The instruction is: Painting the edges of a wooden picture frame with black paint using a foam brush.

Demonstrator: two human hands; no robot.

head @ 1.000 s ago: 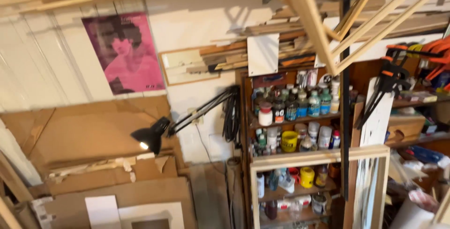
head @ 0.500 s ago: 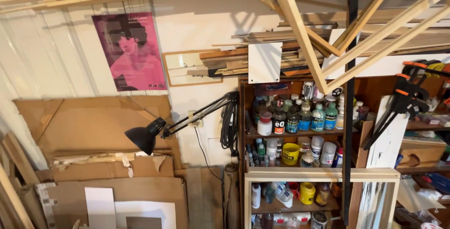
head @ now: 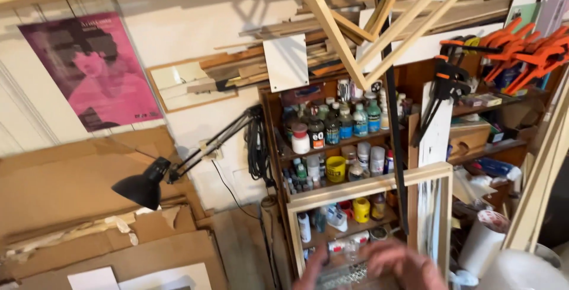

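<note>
Both hands are rising at the bottom edge, blurred: left hand (head: 308,266) and right hand (head: 403,263) are gripping a small mesh-patterned piece (head: 347,275) between them, directly below the wooden shelf (head: 278,147); grip detail unclear. Step looks like carrying or presenting the piece; steadying it seems needed. Left of the shelf a pink poster (head: 89,70) is hanging; yellow tub (head: 335,169) is sitting on the shelf, orange clamps (head: 521,53) upper right.

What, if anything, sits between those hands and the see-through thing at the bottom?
Nothing visible does. Both blurred hands, left and right, are already on the clear patterned piece, low in front of the wooden frame and the shelf of bottles.
</note>
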